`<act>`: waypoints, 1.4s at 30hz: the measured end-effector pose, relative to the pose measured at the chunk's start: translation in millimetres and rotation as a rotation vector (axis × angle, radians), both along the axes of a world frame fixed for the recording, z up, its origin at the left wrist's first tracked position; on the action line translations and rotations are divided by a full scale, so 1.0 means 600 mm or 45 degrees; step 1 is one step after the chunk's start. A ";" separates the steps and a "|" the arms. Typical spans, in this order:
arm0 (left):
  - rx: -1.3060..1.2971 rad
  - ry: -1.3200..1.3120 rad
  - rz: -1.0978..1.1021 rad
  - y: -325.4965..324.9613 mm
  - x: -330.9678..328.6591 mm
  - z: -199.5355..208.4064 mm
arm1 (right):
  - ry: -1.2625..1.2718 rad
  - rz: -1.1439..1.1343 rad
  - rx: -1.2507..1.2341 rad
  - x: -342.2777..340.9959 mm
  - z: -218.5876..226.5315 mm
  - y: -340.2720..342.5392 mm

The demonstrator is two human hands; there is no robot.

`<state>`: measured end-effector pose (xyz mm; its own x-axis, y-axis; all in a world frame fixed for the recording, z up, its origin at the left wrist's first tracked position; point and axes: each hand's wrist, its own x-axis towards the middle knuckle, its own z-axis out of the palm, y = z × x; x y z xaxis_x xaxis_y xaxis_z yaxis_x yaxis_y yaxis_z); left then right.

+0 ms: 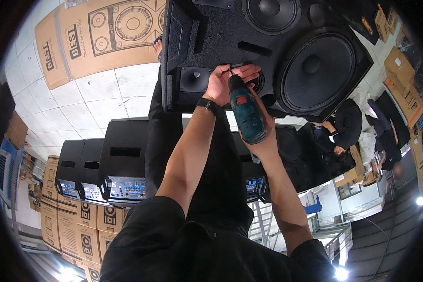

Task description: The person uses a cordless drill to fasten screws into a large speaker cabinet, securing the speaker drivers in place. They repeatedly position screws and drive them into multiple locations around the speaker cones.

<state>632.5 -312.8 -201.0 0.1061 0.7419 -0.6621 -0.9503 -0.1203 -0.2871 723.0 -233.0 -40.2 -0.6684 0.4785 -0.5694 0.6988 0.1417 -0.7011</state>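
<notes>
A large black speaker cabinet [221, 35] lies face up before me, with a big woofer [317, 70] on its right and another round driver [271, 14] at the far edge. My right hand [266, 129] is closed round a teal cordless drill [245, 110], its chuck pointing at the cabinet. Beside the chuck, my left hand [217, 87] has thumb and fingers drawn together at the bit's tip; whatever small thing they pinch is too small to make out. Both hands partly cover a small round driver [258, 81]. To their left is a square horn [193, 79].
A flat printed carton [98, 42] lies on the white tiled floor [87, 105] at left. Black speaker boxes with control panels [126, 187] stand by my legs. Stacked cartons [80, 225] are at lower left. Another person [345, 124] crouches at right, among more boxes.
</notes>
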 end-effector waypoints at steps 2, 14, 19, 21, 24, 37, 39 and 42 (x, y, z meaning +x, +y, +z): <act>0.010 -0.012 0.029 -0.001 0.000 0.001 | -0.017 0.019 -0.007 -0.001 0.000 0.001; 0.086 -0.040 0.158 0.002 0.013 -0.008 | -0.109 0.089 -0.055 -0.013 0.012 0.006; 0.102 -0.063 0.216 0.003 0.022 -0.015 | -0.104 0.098 -0.056 -0.012 0.009 0.005; 0.132 -0.071 0.243 0.004 0.024 -0.018 | -0.088 0.117 -0.022 -0.009 0.006 0.005; 0.140 -0.072 0.249 0.004 0.024 -0.018 | -0.101 0.136 -0.006 -0.007 0.004 0.003; 0.154 -0.080 0.230 0.003 0.014 -0.013 | -0.088 0.143 0.019 -0.012 0.007 0.006; 0.162 -0.103 0.251 0.004 0.013 -0.012 | -0.156 0.061 -0.124 -0.015 0.006 0.014; 0.155 -0.200 0.298 0.007 0.011 -0.008 | -0.082 0.141 -0.021 -0.021 0.009 0.024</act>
